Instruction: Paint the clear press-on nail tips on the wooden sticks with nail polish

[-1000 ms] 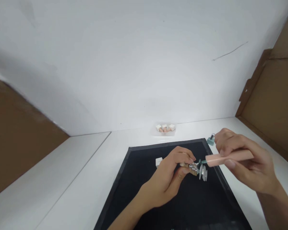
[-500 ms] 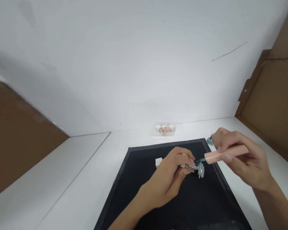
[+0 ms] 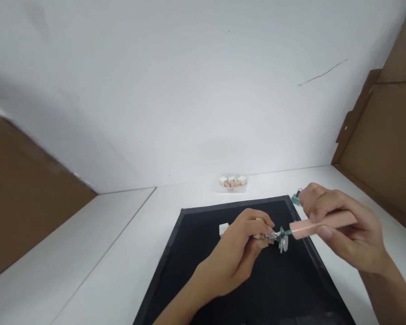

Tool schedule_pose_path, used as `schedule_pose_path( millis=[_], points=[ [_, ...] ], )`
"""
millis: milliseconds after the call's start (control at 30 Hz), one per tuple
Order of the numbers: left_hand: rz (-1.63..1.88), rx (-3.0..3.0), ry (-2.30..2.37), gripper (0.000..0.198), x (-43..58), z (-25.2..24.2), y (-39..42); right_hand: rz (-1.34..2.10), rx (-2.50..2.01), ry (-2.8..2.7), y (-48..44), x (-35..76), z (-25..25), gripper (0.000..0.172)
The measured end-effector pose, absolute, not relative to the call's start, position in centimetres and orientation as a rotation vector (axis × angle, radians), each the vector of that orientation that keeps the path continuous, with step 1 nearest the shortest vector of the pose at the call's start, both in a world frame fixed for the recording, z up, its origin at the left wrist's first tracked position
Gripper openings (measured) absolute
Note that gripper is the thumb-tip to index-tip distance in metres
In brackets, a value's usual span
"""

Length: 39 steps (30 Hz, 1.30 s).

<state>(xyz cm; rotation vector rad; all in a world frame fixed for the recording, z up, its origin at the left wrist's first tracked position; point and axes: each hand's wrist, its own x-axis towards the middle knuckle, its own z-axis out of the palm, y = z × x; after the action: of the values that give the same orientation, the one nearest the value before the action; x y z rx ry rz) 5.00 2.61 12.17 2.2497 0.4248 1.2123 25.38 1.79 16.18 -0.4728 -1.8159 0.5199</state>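
Observation:
My left hand (image 3: 238,248) is closed, thumb and fingers pinching a small cream-coloured piece (image 3: 258,236) with a shiny metal part at its right end. Pale green and whitish flat discs (image 3: 283,243) stick out beyond the metal. My right hand (image 3: 350,230) is wrapped around a tool with a thick pink handle (image 3: 306,229). Its thin dark green shaft (image 3: 287,232) points left, and the tip meets the discs and metal part; I cannot make out the exact contact. Behind my right fingers is a small blue-grey object (image 3: 296,197), partly hidden.
A black mat (image 3: 196,253) lies under my hands on the white table (image 3: 122,253). A white block (image 3: 223,229) sits on it, partly behind my left hand. Near the wall, a clear container (image 3: 237,190) holds white blocks with pink stems. Brown cardboard (image 3: 385,122) stands at both sides.
My right hand has shifted slightly right and down, and the pink-handled tool lies less steeply. Its shaft now reaches the discs lower down. My left hand has hardly moved.

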Motion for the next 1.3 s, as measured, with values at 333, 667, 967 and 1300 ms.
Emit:
schedule_pose_path(
  millis=[333,667,967,1300],
  points=[
    [1.223,2.182,0.409,0.022,4.8,11.9,2.9,0.535,-0.426,-1.765,1.7,25.1,16.0,0.012],
    [1.204,1.924,0.384,0.017,5.4,11.6,2.4,0.481,-0.498,-1.707,1.7,25.3,15.7,0.007],
    [1.039,1.451,0.328,0.013,5.9,11.5,2.5,0.423,-0.551,-1.730,1.8,25.6,15.4,0.005],
    [0.876,1.029,0.280,0.020,6.3,11.5,2.8,0.278,-0.539,-1.857,1.8,25.3,16.1,0.014]
  ],
)
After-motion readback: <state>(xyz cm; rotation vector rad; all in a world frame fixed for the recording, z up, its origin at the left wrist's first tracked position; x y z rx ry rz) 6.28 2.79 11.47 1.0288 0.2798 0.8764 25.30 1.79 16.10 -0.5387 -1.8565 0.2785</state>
